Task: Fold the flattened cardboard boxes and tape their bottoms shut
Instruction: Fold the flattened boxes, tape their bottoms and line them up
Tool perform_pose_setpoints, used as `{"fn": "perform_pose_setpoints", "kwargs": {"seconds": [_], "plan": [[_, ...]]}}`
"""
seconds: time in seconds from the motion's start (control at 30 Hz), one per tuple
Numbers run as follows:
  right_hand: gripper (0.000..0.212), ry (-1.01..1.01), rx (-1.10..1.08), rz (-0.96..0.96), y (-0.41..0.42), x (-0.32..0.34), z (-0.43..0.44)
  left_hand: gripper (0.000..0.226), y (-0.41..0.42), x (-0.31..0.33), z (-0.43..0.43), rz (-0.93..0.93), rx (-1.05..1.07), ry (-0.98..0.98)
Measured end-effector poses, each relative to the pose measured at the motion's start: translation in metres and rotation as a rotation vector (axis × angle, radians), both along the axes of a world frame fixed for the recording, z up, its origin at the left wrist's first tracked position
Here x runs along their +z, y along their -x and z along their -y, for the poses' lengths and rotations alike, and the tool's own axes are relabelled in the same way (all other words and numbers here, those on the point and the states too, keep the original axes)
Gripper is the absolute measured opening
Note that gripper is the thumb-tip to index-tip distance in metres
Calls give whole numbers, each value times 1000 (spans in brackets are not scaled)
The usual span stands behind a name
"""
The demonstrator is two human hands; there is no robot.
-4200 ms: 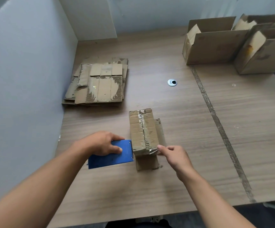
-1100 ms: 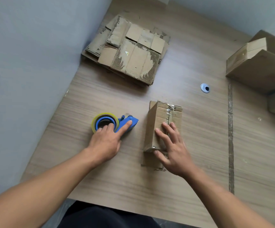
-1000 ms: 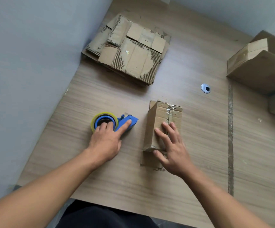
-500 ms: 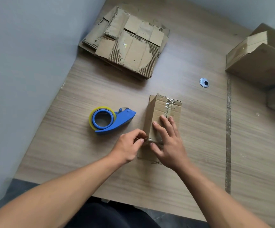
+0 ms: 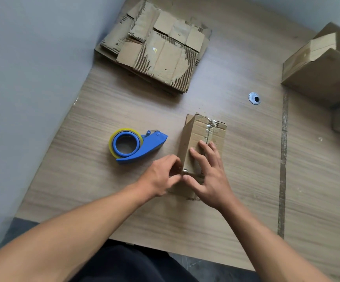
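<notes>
A small folded cardboard box (image 5: pixel 202 131) stands upside down on the wooden table (image 5: pixel 104 110), a strip of clear tape along its top seam. My right hand (image 5: pixel 207 176) lies flat on the box's near end, fingers straight and pressing down. My left hand (image 5: pixel 161 176) is at the box's near left corner, its fingertips pinching the tape end there. The blue tape dispenser (image 5: pixel 136 145) with a yellowish roll lies on its side to the left of the box, free of both hands.
A stack of flattened cardboard boxes (image 5: pixel 157 49) lies at the back left beside the grey wall. Folded boxes (image 5: pixel 323 68) stand at the right edge. A round cable grommet (image 5: pixel 254 98) and a taped seam (image 5: pixel 283 159) mark the table.
My left hand let go of the tape dispenser and came over to the box's near left corner. My right hand stays pressed on the box top.
</notes>
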State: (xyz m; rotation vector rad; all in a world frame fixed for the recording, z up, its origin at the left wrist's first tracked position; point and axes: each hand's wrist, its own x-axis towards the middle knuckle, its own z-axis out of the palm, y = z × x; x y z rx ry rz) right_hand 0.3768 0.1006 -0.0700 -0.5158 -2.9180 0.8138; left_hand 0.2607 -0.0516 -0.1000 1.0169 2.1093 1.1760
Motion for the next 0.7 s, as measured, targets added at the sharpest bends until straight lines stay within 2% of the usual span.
{"fn": "perform_pose_setpoints", "kwargs": {"seconds": [0.13, 0.23, 0.37, 0.53, 0.7], "plan": [[70, -45, -26, -37, 4, -5, 2, 21, 2, -4, -5, -89, -8, 26], [68, -200, 33, -54, 5, -5, 0, 21, -1, -9, -5, -81, -12, 12], [77, -348, 93, 7, 7, 1, 0, 25, -3, -15, -8, -82, -32, 24], [65, -359, 104, 5, 7, 2, 2, 26, 4, -18, -7, -106, -68, 6], [62, -350, 123, 12, 4, 3, 0, 28, 12, -18, -8, -85, -138, -17]]}}
